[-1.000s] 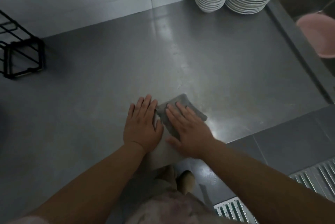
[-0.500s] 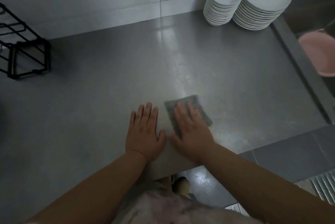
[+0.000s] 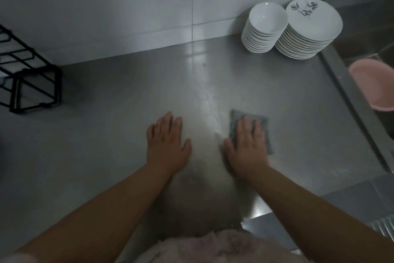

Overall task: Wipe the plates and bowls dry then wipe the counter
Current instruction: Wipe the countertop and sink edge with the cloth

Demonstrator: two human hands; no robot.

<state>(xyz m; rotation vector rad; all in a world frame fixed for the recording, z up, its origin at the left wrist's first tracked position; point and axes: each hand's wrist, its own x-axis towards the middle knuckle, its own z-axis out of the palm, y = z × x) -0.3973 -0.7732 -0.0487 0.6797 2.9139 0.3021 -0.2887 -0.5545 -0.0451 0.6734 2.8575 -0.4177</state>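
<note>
**Hands part as the cloth slides right**

Since the earlier frames the two hands have drawn apart: the right hand [image 3: 247, 145] has carried the grey square cloth [image 3: 263, 128] rightward across the brushed steel counter [image 3: 106, 145], leaving a bare strip of metal between it and the left hand [image 3: 167, 145], which a moment ago lay right beside it.

That right hand lies flat on the cloth, fingers straight and pressing down, its grip not closed round anything. The cloth's far corners and right edge show past the fingers. The left hand rests palm-down on the counter, fingers spread and straight, holding nothing.

Faint pale streaks run along the counter between the hands and away toward the wall.

At the far right corner, against the white tiled wall [image 3: 106, 7], stands a stack of white bowls [image 3: 264, 28], touching a stack of white plates [image 3: 311, 28] whose top plate bears dark brush marks. Both stacks are well apart from the cloth.

A black wire rack [image 3: 32, 83] stands at the far left. A pink plastic basin [image 3: 375, 85] sits in the steel sink [image 3: 362, 32] beyond the counter's right edge.
</note>
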